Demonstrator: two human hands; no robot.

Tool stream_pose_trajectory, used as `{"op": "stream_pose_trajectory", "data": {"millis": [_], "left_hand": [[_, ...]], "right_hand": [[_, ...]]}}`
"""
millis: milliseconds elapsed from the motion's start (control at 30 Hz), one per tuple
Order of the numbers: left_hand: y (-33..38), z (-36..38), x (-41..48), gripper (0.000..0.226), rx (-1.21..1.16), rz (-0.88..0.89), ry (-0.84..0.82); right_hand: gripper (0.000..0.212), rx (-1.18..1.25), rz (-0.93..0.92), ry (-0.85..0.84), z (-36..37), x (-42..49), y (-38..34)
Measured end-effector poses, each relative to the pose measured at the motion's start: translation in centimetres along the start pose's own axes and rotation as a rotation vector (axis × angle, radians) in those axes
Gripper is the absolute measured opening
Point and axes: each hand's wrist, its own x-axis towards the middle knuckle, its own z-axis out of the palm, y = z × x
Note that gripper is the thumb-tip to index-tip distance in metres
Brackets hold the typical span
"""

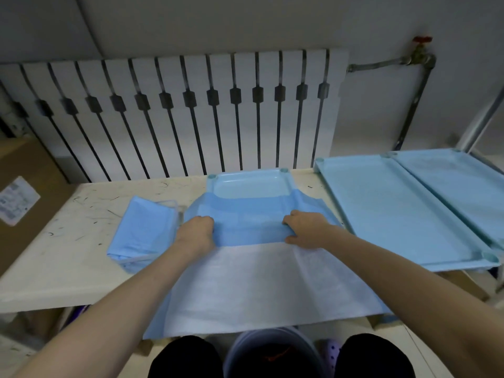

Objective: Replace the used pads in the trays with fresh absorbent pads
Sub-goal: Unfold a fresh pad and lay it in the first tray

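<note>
Pad (253, 282) lies over tray (249, 184), long axis running from the tray's far end toward the person, white face up, blue fold on top, near end overhanging table (68, 255) | left of tray: pad pack (141, 233); right of tray: two other trays (387, 211) | left hand (195, 233), right hand (306, 230): knuckles up, fingers curled, gripping the blue fold.

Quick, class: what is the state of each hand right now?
Left hand: grips the blue absorbent pad.
Right hand: grips the same pad.
</note>
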Motion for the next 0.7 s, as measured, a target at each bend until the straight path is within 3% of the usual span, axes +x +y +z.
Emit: {"op": "stream_pose_trajectory", "data": {"millis": [67, 167, 233, 300, 400, 467, 567, 700], "left_hand": [[0.1, -0.5, -0.7, 0.021, 0.006, -0.001, 0.058], [-0.1, -1.5, -2.0, 0.008, 0.053, 0.075, 0.160], [-0.3, -2.2, -2.8, 0.018, 0.022, 0.103, 0.175], [-0.3, -3.0, -3.6, 0.017, -0.062, 0.101, 0.056], [0.4, -5.3, -5.4, 0.023, 0.015, 0.125, -0.438], [1.1, -6.9, -6.7, 0.030, 0.179, 0.132, -0.651], [1.6, -9.1, -7.5, 0.013, 0.236, 0.124, -0.633], [1.1, -12.2, -7.4, 0.023, -0.211, 0.074, -0.503]], "right_hand": [[0.012, 0.086, 0.006, 0.086, -0.2, -0.6, 0.0], [0.015, 0.222, -0.002, 0.269, -0.8, -2.7, -0.1], [0.015, 0.291, -0.002, 0.372, -1.1, -4.7, -0.4], [0.012, 0.326, 0.001, 0.427, -1.1, -6.6, -0.6], [0.013, 0.305, -0.017, 0.491, -0.9, -9.1, -0.5], [0.014, 0.303, -0.026, 0.553, -1.0, -10.6, -0.5], [0.032, 0.290, -0.064, 0.714, -1.7, -12.3, -0.5], [0.021, 0.358, -0.084, 0.887, -3.5, -13.4, 0.1]]}}
